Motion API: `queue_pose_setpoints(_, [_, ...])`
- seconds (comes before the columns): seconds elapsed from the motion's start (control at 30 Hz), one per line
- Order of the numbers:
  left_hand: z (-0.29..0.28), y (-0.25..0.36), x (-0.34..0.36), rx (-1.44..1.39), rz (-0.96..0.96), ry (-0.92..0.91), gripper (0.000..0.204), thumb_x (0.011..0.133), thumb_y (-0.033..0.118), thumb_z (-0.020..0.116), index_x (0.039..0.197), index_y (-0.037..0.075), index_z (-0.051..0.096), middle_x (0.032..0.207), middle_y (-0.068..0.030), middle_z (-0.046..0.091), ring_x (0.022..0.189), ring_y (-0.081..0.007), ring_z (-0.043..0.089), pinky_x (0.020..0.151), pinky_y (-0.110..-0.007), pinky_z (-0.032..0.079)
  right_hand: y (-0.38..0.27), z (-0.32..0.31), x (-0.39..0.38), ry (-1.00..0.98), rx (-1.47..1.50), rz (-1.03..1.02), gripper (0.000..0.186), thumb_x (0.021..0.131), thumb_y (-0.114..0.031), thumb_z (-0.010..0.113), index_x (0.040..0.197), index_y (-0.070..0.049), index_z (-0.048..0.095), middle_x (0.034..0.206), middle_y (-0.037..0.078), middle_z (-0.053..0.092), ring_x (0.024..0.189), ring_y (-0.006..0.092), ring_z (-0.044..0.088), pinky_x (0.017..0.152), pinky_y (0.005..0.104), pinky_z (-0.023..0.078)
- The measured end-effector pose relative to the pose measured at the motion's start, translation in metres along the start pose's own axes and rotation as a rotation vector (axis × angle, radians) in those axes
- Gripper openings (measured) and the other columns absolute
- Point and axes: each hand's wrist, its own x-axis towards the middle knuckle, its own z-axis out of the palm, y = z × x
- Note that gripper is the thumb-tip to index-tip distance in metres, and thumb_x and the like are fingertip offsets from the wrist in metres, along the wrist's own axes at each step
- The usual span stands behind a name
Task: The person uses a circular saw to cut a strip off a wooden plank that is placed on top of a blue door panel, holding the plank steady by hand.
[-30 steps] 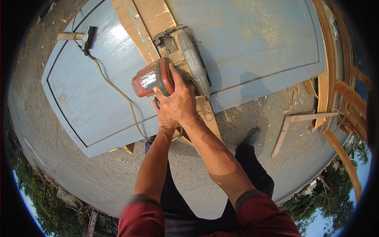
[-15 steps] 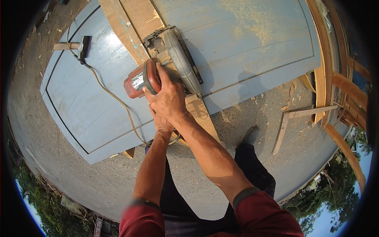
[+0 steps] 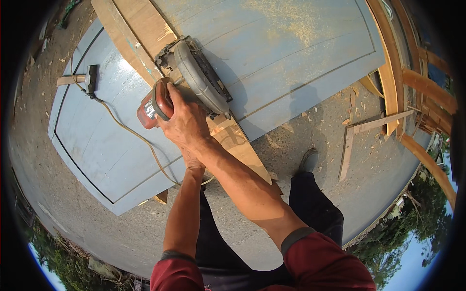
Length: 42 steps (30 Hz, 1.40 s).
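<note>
Fingers of the right hand grip the circular saw.

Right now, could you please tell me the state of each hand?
Right hand: closed, holding the saw.
Left hand: mostly hidden beneath the right hand; open or closed cannot be told.

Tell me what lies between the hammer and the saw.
In the head view, the blue panel lies there, with a strip of wooden board closer to the saw. The cord curves away from the hammer on the near side.
</note>
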Motion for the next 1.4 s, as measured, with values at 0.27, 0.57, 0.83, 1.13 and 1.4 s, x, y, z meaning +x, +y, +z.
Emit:
queue_pose_setpoints(0.27, [0.005,-0.008,-0.003,-0.002,0.020,-0.009,0.071,0.097,0.050,0.049,0.157,0.016,0.031,0.162,-0.0128,0.029,0.152,-0.0339,0.020,0.122,-0.061,0.006,0.000,0.001,0.008,-0.027,0.023,-0.014,0.080,0.078,-0.017,0.078,0.146,0.001,0.038,0.103,0.033,0.069,0.099,0.0479,0.069,0.092,0.0516,0.055])
queue_pose_setpoints(0.57, [0.008,-0.013,-0.003,-0.007,0.035,-0.014,0.069,0.098,0.050,0.048,0.157,0.016,0.031,0.162,-0.0115,0.031,0.151,-0.0337,0.021,0.122,-0.060,0.005,-0.004,0.003,0.015,-0.013,-0.006,-0.044,0.080,0.079,-0.019,0.078,0.145,0.002,0.037,0.102,0.033,0.069,0.097,0.0475,0.069,0.091,0.0513,0.056])
queue_pose_setpoints(0.83, [0.010,-0.016,-0.006,-0.007,0.034,-0.016,0.068,0.099,0.050,0.047,0.156,0.016,0.031,0.161,-0.0104,0.032,0.151,-0.0334,0.022,0.122,-0.060,0.005,-0.009,0.002,0.019,-0.032,0.041,0.005,0.080,0.077,-0.015,0.079,0.144,0.002,0.040,0.106,0.032,0.069,0.103,0.0473,0.068,0.095,0.0539,0.052])
queue_pose_setpoints(1.13, [0.015,-0.018,-0.006,-0.042,0.040,-0.012,0.067,0.099,0.050,0.045,0.156,0.016,0.031,0.161,-0.0091,0.033,0.150,-0.0332,0.023,0.122,-0.059,0.005,-0.015,0.001,0.030,-0.060,0.032,0.032,0.078,0.079,-0.018,0.078,0.145,0.002,0.040,0.108,0.031,0.069,0.104,0.0471,0.068,0.096,0.0532,0.052])
queue_pose_setpoints(1.4, [0.010,-0.017,-0.003,0.304,0.089,-0.080,0.068,0.098,0.050,0.046,0.156,0.016,0.034,0.161,-0.0099,0.034,0.152,-0.0342,0.021,0.121,-0.062,0.003,-0.021,0.007,0.041,-0.053,0.004,0.008,0.079,0.081,-0.023,0.077,0.146,0.002,0.040,0.111,0.029,0.070,0.102,0.0462,0.069,0.094,0.0515,0.053])
